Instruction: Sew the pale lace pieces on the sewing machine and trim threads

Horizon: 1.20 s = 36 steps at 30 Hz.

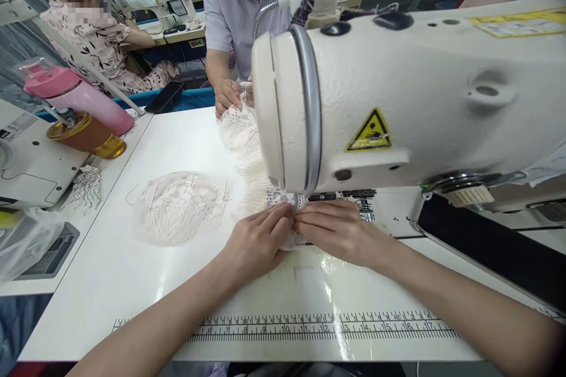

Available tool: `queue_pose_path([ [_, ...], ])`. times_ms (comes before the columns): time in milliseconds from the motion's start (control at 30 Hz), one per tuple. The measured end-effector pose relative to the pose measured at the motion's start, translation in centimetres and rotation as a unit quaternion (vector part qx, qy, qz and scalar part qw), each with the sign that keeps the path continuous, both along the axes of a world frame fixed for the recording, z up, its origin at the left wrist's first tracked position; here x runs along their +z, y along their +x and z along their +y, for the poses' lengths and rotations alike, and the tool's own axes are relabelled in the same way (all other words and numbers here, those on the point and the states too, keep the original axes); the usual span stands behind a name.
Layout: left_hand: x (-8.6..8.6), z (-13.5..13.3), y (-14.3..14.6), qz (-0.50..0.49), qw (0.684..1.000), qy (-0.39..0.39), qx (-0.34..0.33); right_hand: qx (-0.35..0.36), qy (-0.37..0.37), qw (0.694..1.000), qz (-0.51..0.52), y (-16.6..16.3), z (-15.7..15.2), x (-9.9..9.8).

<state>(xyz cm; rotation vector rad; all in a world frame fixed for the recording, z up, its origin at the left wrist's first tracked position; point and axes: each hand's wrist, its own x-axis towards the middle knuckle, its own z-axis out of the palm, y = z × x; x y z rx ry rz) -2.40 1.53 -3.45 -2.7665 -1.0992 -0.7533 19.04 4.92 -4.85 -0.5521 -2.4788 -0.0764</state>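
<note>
Under the head of a cream sewing machine (398, 88), my left hand (265, 232) and my right hand (338, 230) meet fingertip to fingertip on a piece of white lace (252, 165). Both hands are closed, pinching the lace near the needle area, which the machine head and my fingers partly hide. From my fingers the lace runs back across the table toward a co-worker's hand (229, 96), which holds its far end. A separate round lace piece (186, 206) with loose threads lies flat to the left of my left hand.
A printed ruler (309, 327) runs along the front of the white table (145, 283). At left are a pink bottle (79, 97), an amber cup (88, 135) and a black phone (165, 97). A dark flat object (490, 253) lies at right. Another person (88, 41) sits farther back.
</note>
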Motion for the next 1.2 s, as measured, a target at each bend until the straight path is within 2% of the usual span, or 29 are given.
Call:
queue_pose_path([
  [367, -0.5, 0.4, 0.1, 0.033, 0.998, 0.032, 0.038, -0.038, 0.007, 0.999, -0.022, -0.1, 0.0, -0.5],
  [733, -0.3, 0.3, 0.7, 0.075, 0.994, 0.060, 0.054, -0.058, 0.018, 0.997, -0.044, 0.3, 0.4, 0.6],
  [967, -0.4, 0.4, 0.5, 0.093, 0.993, 0.066, 0.044, -0.077, 0.049, 0.996, -0.024, 0.5, 1.0, 0.6],
  [1200, -0.4, 0.4, 0.5, 0.089, 0.994, 0.058, 0.037, -0.139, 0.031, 0.989, -0.046, 0.8, 0.3, 1.3],
])
